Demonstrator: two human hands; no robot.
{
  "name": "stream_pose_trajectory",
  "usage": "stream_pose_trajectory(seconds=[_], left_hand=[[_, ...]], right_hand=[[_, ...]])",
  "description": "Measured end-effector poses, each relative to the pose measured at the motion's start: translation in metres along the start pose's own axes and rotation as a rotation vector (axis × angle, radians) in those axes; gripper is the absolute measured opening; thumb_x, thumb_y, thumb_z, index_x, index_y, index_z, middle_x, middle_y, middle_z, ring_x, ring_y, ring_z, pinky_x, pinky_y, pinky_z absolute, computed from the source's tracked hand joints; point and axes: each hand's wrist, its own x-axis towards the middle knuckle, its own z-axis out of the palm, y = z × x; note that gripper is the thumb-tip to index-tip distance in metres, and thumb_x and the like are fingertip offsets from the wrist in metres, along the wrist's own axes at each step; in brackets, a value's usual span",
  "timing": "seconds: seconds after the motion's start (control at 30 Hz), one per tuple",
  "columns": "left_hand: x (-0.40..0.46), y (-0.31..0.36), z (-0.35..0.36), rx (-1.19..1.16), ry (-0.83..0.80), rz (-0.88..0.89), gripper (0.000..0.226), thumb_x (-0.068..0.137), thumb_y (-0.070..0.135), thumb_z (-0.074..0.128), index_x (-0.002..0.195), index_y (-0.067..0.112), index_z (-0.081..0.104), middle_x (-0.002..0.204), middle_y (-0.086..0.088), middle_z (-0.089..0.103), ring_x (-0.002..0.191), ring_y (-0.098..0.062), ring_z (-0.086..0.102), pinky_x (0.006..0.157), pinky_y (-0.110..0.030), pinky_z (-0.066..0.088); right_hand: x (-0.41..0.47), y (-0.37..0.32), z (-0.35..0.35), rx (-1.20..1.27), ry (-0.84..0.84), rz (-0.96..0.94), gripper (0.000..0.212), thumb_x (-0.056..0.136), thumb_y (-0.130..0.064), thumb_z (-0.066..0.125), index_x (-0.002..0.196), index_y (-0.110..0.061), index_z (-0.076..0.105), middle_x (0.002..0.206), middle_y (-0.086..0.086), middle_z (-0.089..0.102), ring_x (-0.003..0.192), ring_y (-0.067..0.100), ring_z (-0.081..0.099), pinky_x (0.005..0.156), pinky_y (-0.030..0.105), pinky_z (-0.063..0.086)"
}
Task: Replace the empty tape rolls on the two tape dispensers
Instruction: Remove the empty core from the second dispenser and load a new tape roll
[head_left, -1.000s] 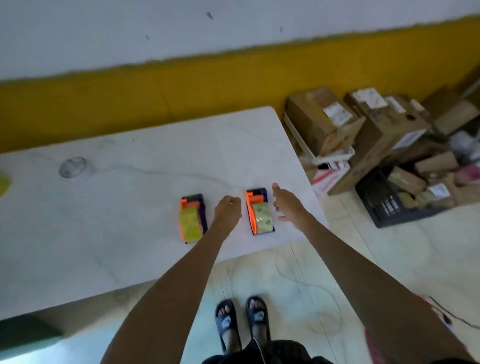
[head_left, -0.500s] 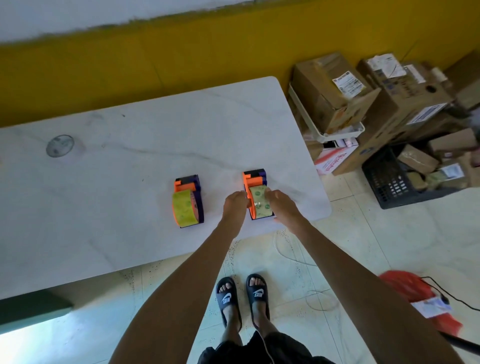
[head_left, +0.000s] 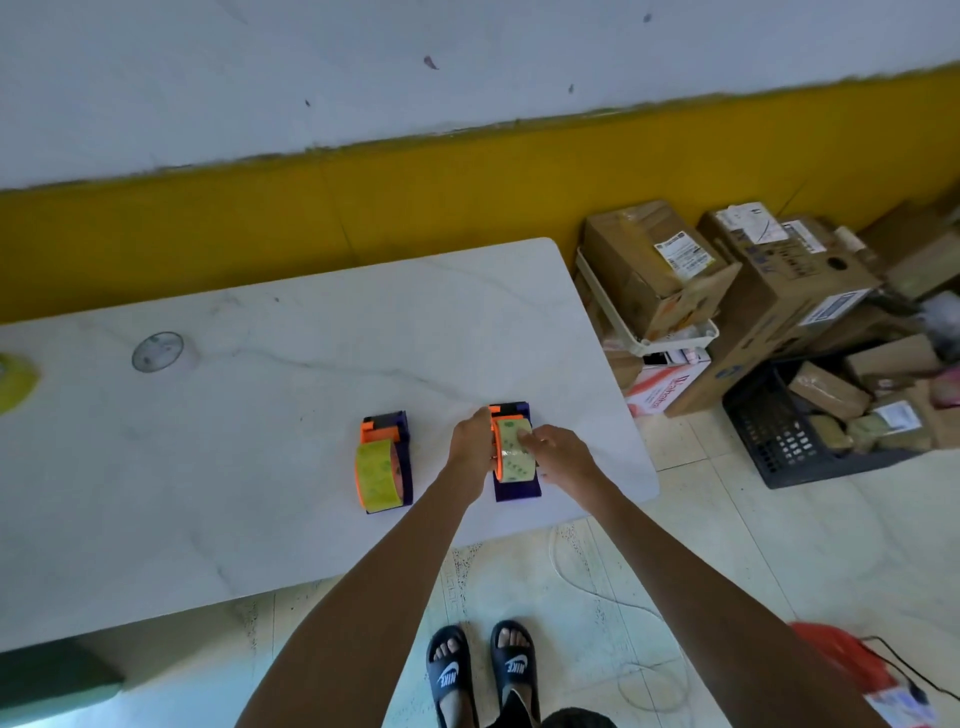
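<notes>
Desk (head_left: 260, 467): white marbled top, the landmark for all entries.
Cardboard boxes (head_left: 727, 291): piled on the floor off the desk's right end.
Right dispenser (head_left: 517, 486): purple and orange, near the desk's front right corner, carrying a yellowish tape roll (head_left: 514, 452).
Left dispenser (head_left: 387, 462): same colours, just left of it on the desk, roll fitted.
Left hand (head_left: 470, 441): grasps the right dispenser's left side.
Right hand (head_left: 558, 454): fingers on the tape roll.
</notes>
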Motion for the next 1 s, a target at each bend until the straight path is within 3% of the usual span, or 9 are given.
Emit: stream_pose_trajectory(seconds=[0.17, 0.33, 0.53, 0.67, 0.77, 0.9, 1.0], left_hand=[[0.005, 0.006, -0.001, -0.043, -0.01, -0.026, 0.03, 0.097, 0.027, 0.037, 0.078, 0.01, 0.053, 0.082, -0.011, 0.065, 0.079, -0.029, 0.062, 0.078, -0.037, 0.048], [0.01, 0.002, 0.0, -0.079, -0.006, -0.041, 0.032, 0.097, 0.028, 0.037, 0.077, 0.01, 0.054, 0.083, -0.011, 0.065, 0.083, -0.03, 0.062, 0.082, -0.039, 0.049], [0.012, -0.009, 0.001, -0.106, 0.011, -0.041, 0.028, 0.097, 0.023, 0.039, 0.074, 0.012, 0.052, 0.077, -0.008, 0.061, 0.068, -0.023, 0.058, 0.065, -0.032, 0.048], [0.019, -0.018, 0.003, -0.044, 0.029, -0.029, 0.015, 0.09, 0.021, 0.044, 0.085, 0.015, 0.056, 0.092, -0.009, 0.061, 0.081, -0.026, 0.056, 0.071, -0.036, 0.047], [0.021, -0.029, 0.005, 0.067, 0.022, 0.002, 0.011, 0.086, 0.019, 0.048, 0.084, 0.018, 0.059, 0.084, -0.006, 0.058, 0.077, -0.023, 0.054, 0.073, -0.036, 0.049], [0.015, -0.042, 0.005, 0.309, 0.068, 0.027, 0.028, 0.089, 0.005, 0.039, 0.108, 0.005, 0.059, 0.07, -0.001, 0.046, 0.059, -0.014, 0.041, 0.05, -0.02, 0.037], [0.005, -0.05, 0.003, 0.361, 0.067, 0.048, 0.038, 0.09, 0.01, 0.039, 0.124, 0.011, 0.055, 0.086, -0.003, 0.056, 0.063, -0.013, 0.046, 0.051, -0.022, 0.039]], right_hand=[[-0.001, -0.005, -0.003, 0.081, -0.002, -0.002, 0.014, 0.091, -0.03, 0.057, 0.091, -0.017, 0.059, 0.103, 0.016, 0.069, 0.099, 0.031, 0.068, 0.086, 0.049, 0.058], [0.005, -0.002, -0.002, 0.084, -0.011, 0.006, 0.014, 0.091, -0.026, 0.057, 0.097, -0.014, 0.061, 0.108, 0.016, 0.069, 0.101, 0.032, 0.067, 0.084, 0.048, 0.059], [0.008, 0.014, -0.014, 0.156, -0.04, 0.063, 0.01, 0.091, -0.015, 0.058, 0.083, -0.015, 0.064, 0.107, 0.019, 0.068, 0.102, 0.032, 0.067, 0.08, 0.042, 0.061], [0.009, 0.027, -0.045, 0.181, -0.012, 0.095, 0.012, 0.092, -0.012, 0.057, 0.083, -0.012, 0.065, 0.098, 0.015, 0.063, 0.096, 0.028, 0.062, 0.081, 0.04, 0.059], [0.008, 0.031, -0.066, 0.164, 0.049, 0.093, 0.012, 0.091, -0.013, 0.057, 0.082, -0.014, 0.065, 0.099, 0.013, 0.062, 0.097, 0.025, 0.06, 0.081, 0.04, 0.059], [0.004, 0.027, -0.081, 0.179, 0.095, 0.063, 0.01, 0.093, -0.013, 0.056, 0.087, -0.011, 0.064, 0.094, 0.005, 0.063, 0.099, 0.024, 0.061, 0.087, 0.044, 0.058], [0.002, 0.021, -0.081, 0.19, 0.097, 0.04, 0.01, 0.093, -0.015, 0.056, 0.086, -0.013, 0.063, 0.109, 0.013, 0.067, 0.106, 0.027, 0.063, 0.085, 0.041, 0.058]])
